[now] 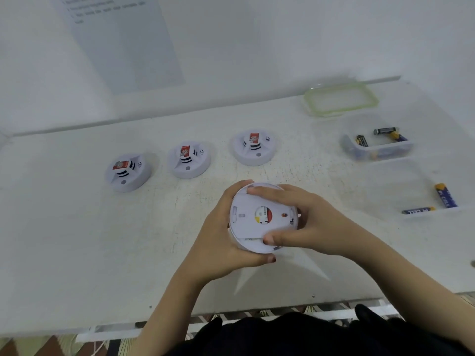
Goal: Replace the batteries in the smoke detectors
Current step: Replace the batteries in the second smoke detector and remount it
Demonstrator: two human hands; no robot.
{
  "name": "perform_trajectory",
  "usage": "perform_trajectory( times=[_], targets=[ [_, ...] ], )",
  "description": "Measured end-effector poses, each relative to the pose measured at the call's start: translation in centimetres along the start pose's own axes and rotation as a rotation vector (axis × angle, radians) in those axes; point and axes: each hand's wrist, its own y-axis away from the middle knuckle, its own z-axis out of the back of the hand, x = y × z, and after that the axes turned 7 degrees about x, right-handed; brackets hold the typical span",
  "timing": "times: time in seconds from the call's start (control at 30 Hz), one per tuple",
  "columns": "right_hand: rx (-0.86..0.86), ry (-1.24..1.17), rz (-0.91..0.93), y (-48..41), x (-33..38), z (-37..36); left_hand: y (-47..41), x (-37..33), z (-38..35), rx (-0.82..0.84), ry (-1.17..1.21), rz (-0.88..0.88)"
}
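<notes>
I hold a round white smoke detector [253,214] above the table's middle, its flat back plate facing me. My left hand [221,242] grips its left rim from below. My right hand [305,222] grips the right side, fingers curled over the top edge and thumb on the lower edge. Three more white smoke detectors stand in a row behind: left [127,172], middle [189,159], right [254,147]. Batteries lie in a clear tub [377,143], and two blue batteries [446,196] [417,210] rest in a second clear container at the right.
A white table [77,240] carries everything. A green-rimmed clear lid [340,98] lies at the back right. A paper sheet [123,39] hangs on the wall behind. The table's front edge runs just above my lap.
</notes>
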Motion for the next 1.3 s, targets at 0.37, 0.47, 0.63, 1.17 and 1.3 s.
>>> perform_trajectory(
  times=[0.37,0.47,0.63,1.17,1.3],
  targets=[
    [0.283,-0.071,-0.030,-3.4,0.3,-2.5,3.4,1.4,2.8,-0.092,-0.027,0.069],
    [0.338,-0.029,-0.012,-4.0,0.6,-2.7,3.9,1.6,3.2,-0.089,-0.040,0.071],
    [0.404,0.014,-0.015,-4.8,0.9,-3.1,4.6,2.2,3.9,-0.078,-0.063,0.085],
    [0.164,0.520,0.197,-4.7,0.7,-6.0,6.0,3.9,5.4,-0.068,-0.169,0.086],
    [0.107,0.671,0.309,-5.0,1.2,-6.7,5.8,3.5,5.8,-0.030,-0.200,0.094]
  ],
)
